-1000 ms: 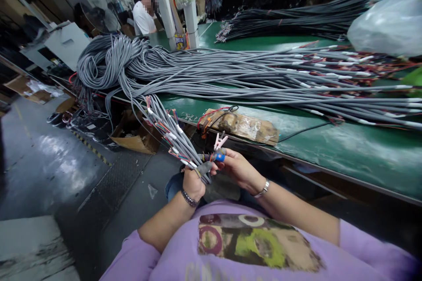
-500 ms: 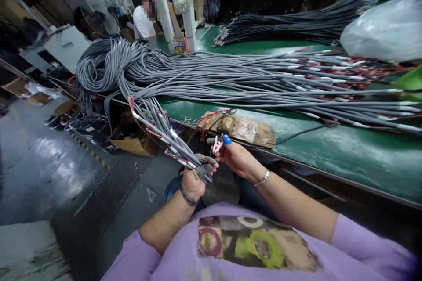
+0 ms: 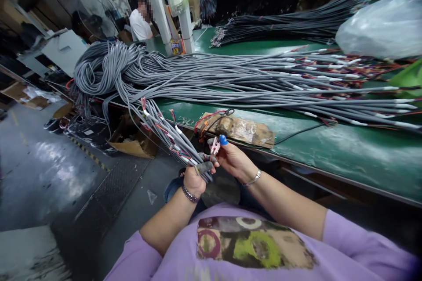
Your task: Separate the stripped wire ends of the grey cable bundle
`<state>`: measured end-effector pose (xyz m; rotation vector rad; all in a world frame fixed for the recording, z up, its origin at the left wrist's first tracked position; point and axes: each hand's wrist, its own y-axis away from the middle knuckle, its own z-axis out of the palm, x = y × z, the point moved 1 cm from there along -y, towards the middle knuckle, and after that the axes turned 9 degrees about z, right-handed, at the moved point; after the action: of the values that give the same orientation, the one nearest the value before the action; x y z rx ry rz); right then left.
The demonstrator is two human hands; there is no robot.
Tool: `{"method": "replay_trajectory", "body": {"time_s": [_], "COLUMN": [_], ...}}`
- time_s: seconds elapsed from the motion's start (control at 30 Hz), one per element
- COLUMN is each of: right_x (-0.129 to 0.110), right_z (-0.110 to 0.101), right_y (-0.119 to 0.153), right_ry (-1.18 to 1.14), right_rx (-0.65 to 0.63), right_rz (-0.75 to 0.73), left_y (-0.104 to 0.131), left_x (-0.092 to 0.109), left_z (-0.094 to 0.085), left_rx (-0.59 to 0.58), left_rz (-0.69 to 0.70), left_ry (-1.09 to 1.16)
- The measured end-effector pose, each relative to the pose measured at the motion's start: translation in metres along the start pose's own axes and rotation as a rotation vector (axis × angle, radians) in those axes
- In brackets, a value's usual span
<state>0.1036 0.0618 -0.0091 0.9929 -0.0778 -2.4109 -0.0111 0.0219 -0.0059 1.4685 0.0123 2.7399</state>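
Observation:
My left hand [image 3: 197, 177] is closed around a bundle of grey cables [image 3: 176, 134], its thumb and a finger wearing dark finger covers. Along that bundle, white sleeves and thin coloured wires stick out at several ends. Just to the right, my right hand [image 3: 232, 157], with a blue cover on one fingertip, pinches a small pale pink clip [image 3: 215, 145]. The clip is close to the left fingertips; whether it touches a wire there is too small to tell.
Long grey cables [image 3: 211, 74] cover much of the green table [image 3: 346, 158]. A worn wooden block [image 3: 244, 129] with wires lies at its near edge. Behind are black cables [image 3: 280, 28], a plastic bag [image 3: 382, 26] and a person [image 3: 140, 24]. A cardboard box [image 3: 133, 142] stands below, left.
My right hand has shifted slightly left with the pink clip, closer to my left hand. Exposed wire ends on the held bundle have moved a little, and the camera view has shifted slightly.

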Motion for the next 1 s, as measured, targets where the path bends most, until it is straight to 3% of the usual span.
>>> {"method": "replay_trajectory", "body": {"time_s": [0.17, 0.37, 0.53, 0.7, 0.87, 1.0], "right_x": [0.005, 0.007, 0.007, 0.006, 0.006, 0.015], "right_z": [-0.001, -0.017, -0.024, -0.018, -0.005, 0.007], "right_y": [0.002, 0.009, 0.018, 0.031, 0.047, 0.056], "right_ry": [-0.055, -0.132, -0.034, 0.146, 0.485, 0.664], "right_rx": [-0.075, 0.025, 0.082, 0.17, 0.23, 0.191], "right_rz": [0.075, 0.154, 0.168, 0.035, -0.164, -0.283], "left_y": [0.003, 0.01, 0.011, 0.01, 0.014, 0.022], "left_x": [0.0, 0.0, 0.001, -0.001, -0.005, -0.009], "left_z": [-0.002, -0.012, -0.02, -0.025, -0.027, -0.025], "left_rx": [0.011, 0.039, 0.07, 0.097, 0.106, 0.057], "left_rz": [0.014, -0.021, -0.08, -0.033, -0.027, -0.043], "left_ry": [0.0, 0.015, 0.021, 0.024, -0.173, -0.271]}}
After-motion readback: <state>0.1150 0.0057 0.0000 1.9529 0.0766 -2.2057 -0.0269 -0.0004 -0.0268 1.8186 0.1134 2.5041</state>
